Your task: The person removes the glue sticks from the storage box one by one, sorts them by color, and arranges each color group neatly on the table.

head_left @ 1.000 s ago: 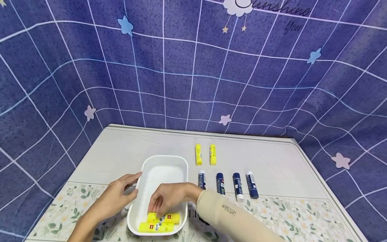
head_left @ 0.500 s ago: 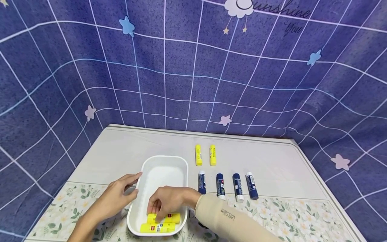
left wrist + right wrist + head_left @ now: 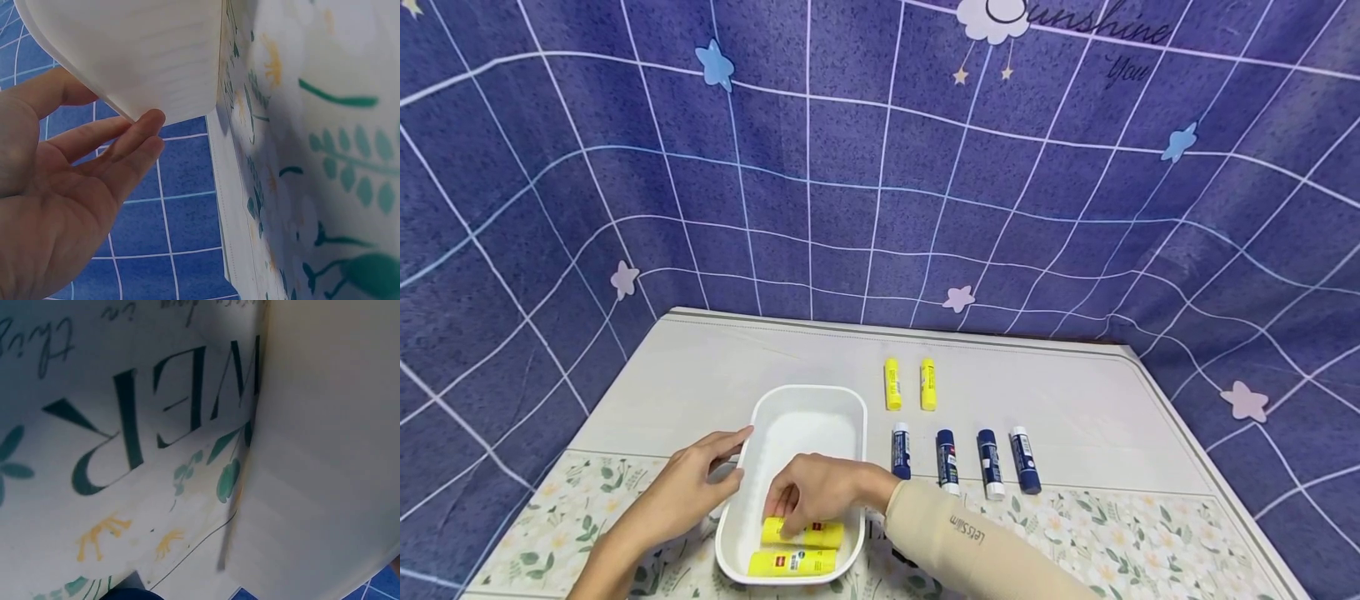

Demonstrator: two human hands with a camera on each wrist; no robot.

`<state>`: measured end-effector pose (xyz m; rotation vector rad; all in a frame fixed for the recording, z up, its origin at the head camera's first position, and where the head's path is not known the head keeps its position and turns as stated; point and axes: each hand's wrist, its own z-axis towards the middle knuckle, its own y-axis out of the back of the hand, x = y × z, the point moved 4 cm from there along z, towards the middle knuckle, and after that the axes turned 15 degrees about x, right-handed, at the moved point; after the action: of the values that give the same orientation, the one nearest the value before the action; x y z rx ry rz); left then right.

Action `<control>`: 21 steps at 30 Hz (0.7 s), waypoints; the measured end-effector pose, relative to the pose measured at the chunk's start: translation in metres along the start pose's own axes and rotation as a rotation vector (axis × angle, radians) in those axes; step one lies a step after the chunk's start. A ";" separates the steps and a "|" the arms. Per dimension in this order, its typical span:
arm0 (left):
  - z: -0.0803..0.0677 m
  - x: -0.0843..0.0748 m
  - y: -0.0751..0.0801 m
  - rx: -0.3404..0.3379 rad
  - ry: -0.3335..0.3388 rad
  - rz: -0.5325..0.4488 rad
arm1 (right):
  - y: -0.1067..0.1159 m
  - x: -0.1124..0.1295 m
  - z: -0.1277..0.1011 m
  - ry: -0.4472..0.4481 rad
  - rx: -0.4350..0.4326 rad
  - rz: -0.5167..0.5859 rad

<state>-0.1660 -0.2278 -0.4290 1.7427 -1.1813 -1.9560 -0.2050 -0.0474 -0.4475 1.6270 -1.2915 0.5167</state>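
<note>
A white plastic tub [image 3: 805,408], oblong with rounded corners, is set upright on the table; its left rim is touched by the straight fingers of the left hand [image 3: 688,492]. Two yellow glue sticks are laid crosswise in its near end, side by side. The farther glue stick [image 3: 808,533] is touched by the fingertips of the right hand [image 3: 820,492], while the nearer glue stick [image 3: 792,563] lies just below that hand.

Four yellow glue sticks [image 3: 892,384], four blue glue sticks [image 3: 947,457], one white tray [image 3: 805,400] and two hands [image 3: 688,492] are counted.
</note>
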 end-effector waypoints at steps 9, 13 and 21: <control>0.000 0.000 -0.001 0.006 0.008 -0.007 | 0.007 -0.001 -0.002 -0.023 -0.189 0.149; 0.000 0.000 -0.001 0.011 0.016 -0.010 | 0.011 0.001 -0.004 -0.023 -0.218 0.160; 0.001 0.001 -0.001 0.017 0.026 -0.006 | 0.020 0.004 -0.008 0.002 -0.290 0.285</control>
<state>-0.1667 -0.2273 -0.4304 1.7764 -1.1883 -1.9270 -0.2196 -0.0419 -0.4319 1.2113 -1.5310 0.4753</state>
